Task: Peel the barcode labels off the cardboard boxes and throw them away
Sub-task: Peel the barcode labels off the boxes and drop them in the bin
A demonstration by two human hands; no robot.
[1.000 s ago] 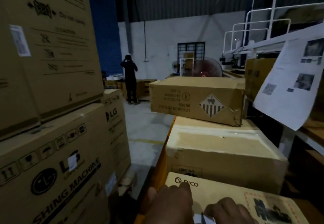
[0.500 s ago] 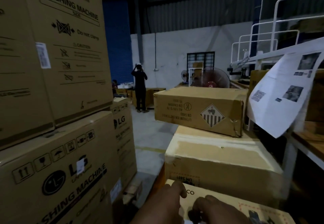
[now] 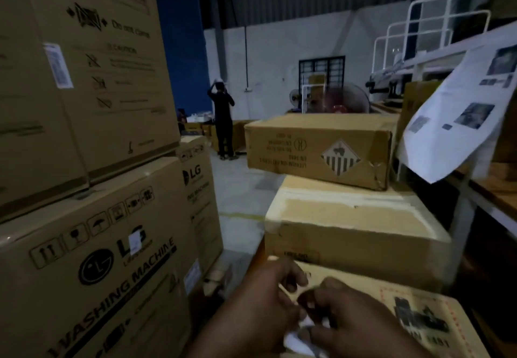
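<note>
My left hand (image 3: 251,307) and my right hand (image 3: 355,321) meet at the bottom centre, over the near cardboard box (image 3: 405,310). A white label (image 3: 300,335) shows between them, and both hands' fingertips curl onto it. Most of the label is hidden under my hands. White barcode labels sit on the washing machine boxes at left: one (image 3: 58,65) on the upper box (image 3: 84,77), one (image 3: 135,241) on the lower box (image 3: 92,259) and another (image 3: 192,275) on its side.
More boxes are stacked ahead, a plain one (image 3: 352,231) and one with a hazard diamond (image 3: 319,147). A white printed sheet (image 3: 458,117) hangs from a shelf frame on the right. A person (image 3: 222,118) stands far down the concrete aisle.
My hands have come together and lifted into view, with the white label now showing between my fingers. The view has shifted left and slightly down.
</note>
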